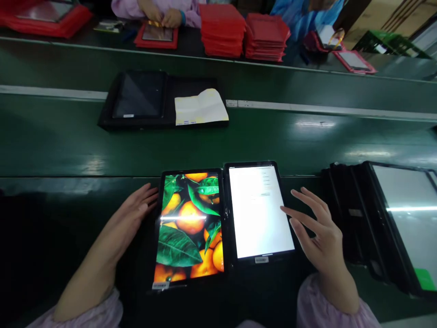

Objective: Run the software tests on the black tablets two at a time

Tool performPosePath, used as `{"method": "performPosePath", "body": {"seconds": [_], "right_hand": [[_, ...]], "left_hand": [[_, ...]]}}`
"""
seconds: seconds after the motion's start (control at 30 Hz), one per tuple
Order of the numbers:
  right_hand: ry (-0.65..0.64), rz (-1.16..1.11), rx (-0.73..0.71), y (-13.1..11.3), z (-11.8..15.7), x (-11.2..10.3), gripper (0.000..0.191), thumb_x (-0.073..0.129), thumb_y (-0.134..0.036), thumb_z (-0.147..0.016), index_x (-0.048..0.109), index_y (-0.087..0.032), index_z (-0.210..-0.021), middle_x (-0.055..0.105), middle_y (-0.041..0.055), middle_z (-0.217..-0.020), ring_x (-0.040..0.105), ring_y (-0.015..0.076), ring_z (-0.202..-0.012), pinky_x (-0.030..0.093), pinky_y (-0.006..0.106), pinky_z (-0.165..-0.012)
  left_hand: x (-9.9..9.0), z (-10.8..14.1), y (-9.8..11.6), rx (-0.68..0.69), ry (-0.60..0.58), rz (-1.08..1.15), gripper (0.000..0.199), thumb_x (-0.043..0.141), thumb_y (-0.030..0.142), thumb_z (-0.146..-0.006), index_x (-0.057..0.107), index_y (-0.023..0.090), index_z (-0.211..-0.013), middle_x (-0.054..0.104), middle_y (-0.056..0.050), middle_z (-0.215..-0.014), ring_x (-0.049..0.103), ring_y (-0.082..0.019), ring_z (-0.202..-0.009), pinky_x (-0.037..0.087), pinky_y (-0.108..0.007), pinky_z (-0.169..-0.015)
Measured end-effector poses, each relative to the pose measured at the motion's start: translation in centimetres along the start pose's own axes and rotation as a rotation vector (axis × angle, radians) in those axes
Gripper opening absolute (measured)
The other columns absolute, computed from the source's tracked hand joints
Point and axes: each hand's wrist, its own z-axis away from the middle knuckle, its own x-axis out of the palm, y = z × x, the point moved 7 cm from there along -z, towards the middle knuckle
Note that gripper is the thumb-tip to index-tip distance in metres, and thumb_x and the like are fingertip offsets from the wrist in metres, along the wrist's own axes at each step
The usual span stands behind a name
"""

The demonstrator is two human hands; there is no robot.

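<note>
Two lit tablets lie side by side on the green bench. The left tablet (190,225) shows oranges and green leaves; a small label is at its lower left corner. On the right tablet (260,212) is a mostly white screen with small text, and a label sits below it. My left hand (136,209) rests beside the left edge of the orange-picture tablet, fingers apart and holding nothing. My right hand (317,228) is spread at the white-screen tablet's right edge, its index fingertip over the edge of the screen, with nothing held.
Stacked tablets in dark cases (362,223) stand at the right. A dark tablet (139,95) and a creased paper (200,108) lie on a black case ahead. Red pouches (222,32) are piled across the bench, where people's hands (172,18) are at work.
</note>
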Motion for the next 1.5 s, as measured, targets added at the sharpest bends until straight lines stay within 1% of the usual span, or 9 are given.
{"method": "performPosePath", "body": {"seconds": [0.17,0.3,0.5,0.63,0.87,1.17,1.3,1.4,1.5], "right_hand": [[-0.111,-0.080,-0.055,-1.1,0.0,0.8,0.030,0.056,-0.019,-0.104,0.085,-0.028,-0.105,0.073,0.0095,-0.137,0.059,0.0361,-0.142,0.065,0.056,-0.098],[-0.091,-0.113,-0.150,-2.3,1.1,0.8,0.030,0.058,-0.014,-0.098,0.085,-0.024,-0.095,0.077,0.0109,-0.126,0.064,0.0373,-0.136,0.066,0.054,-0.093],[-0.009,-0.080,-0.154,-2.4,3.5,-0.1,0.033,0.060,-0.010,-0.092,0.085,-0.030,-0.100,0.079,0.0058,-0.119,0.066,0.0358,-0.129,0.066,0.050,-0.085],[-0.011,-0.068,-0.200,-2.9,4.6,-0.2,0.034,0.059,-0.008,-0.090,0.084,-0.029,-0.099,0.078,0.0055,-0.116,0.065,0.0331,-0.129,0.064,0.045,-0.082],[0.013,-0.071,-0.190,-3.1,5.0,0.0,0.038,0.058,-0.007,-0.090,0.084,-0.030,-0.105,0.078,0.0053,-0.114,0.066,0.0325,-0.125,0.062,0.045,-0.080],[-0.060,-0.018,-0.227,-3.7,5.1,1.1,0.030,0.059,-0.011,-0.093,0.082,-0.030,-0.096,0.075,0.0064,-0.122,0.059,0.0359,-0.135,0.060,0.053,-0.090],[-0.023,0.110,-0.117,-2.7,5.1,1.2,0.030,0.059,-0.014,-0.099,0.081,-0.030,-0.111,0.069,0.0079,-0.137,0.046,0.0407,-0.149,0.054,0.059,-0.098],[0.018,0.086,-0.059,-2.5,5.2,0.9,0.040,0.055,-0.012,-0.102,0.076,-0.035,-0.127,0.067,0.0065,-0.138,0.049,0.0390,-0.146,0.054,0.058,-0.098],[0.023,0.030,-0.088,-3.0,5.2,0.8,0.046,0.054,-0.010,-0.100,0.075,-0.037,-0.130,0.069,0.0049,-0.133,0.055,0.0357,-0.139,0.057,0.053,-0.093]], "left_hand": [[0.6,1.5,0.0,-0.014,0.053,0.008,0.058,0.083,0.042,-0.072,0.069,0.022,-0.125,0.076,-0.012,-0.133,0.058,-0.040,-0.142,0.046,-0.054,-0.122],[-0.4,4.4,-1.8,-0.070,0.131,-0.049,0.053,0.086,0.052,-0.069,0.076,0.026,-0.115,0.075,-0.011,-0.136,0.057,-0.043,-0.143,0.049,-0.055,-0.119],[-1.4,10.3,-5.5,-0.019,0.092,-0.265,0.072,0.077,0.063,-0.081,0.063,0.032,-0.145,0.059,-0.011,-0.159,0.050,-0.044,-0.150,0.051,-0.059,-0.117],[-1.5,12.6,-6.5,-0.012,0.081,-0.378,0.079,0.074,0.062,-0.086,0.049,0.040,-0.157,0.044,-0.006,-0.171,0.037,-0.043,-0.158,0.051,-0.061,-0.117],[-0.6,11.3,-4.8,0.007,0.039,-0.283,0.067,0.070,0.052,-0.093,0.052,0.037,-0.155,0.047,-0.006,-0.169,0.040,-0.038,-0.158,0.043,-0.057,-0.124],[-0.9,12.0,-5.9,0.112,-0.041,-0.550,0.093,0.070,0.058,-0.090,0.024,0.043,-0.170,0.025,-0.010,-0.179,0.026,-0.047,-0.162,0.046,-0.066,-0.118],[0.1,12.4,-5.7,0.177,-0.090,-0.735,0.107,0.070,0.062,-0.089,0.006,0.039,-0.172,0.018,-0.016,-0.178,0.024,-0.050,-0.162,0.040,-0.073,-0.118],[0.8,12.1,-5.1,0.210,-0.059,-0.785,0.117,0.072,0.066,-0.083,0.007,0.029,-0.173,0.021,-0.023,-0.175,0.025,-0.053,-0.160,0.038,-0.076,-0.118],[0.3,11.0,-4.9,0.128,0.042,-0.731,0.116,0.075,0.066,-0.081,0.014,0.027,-0.172,0.023,-0.021,-0.175,0.022,-0.051,-0.161,0.046,-0.071,-0.115]]}}
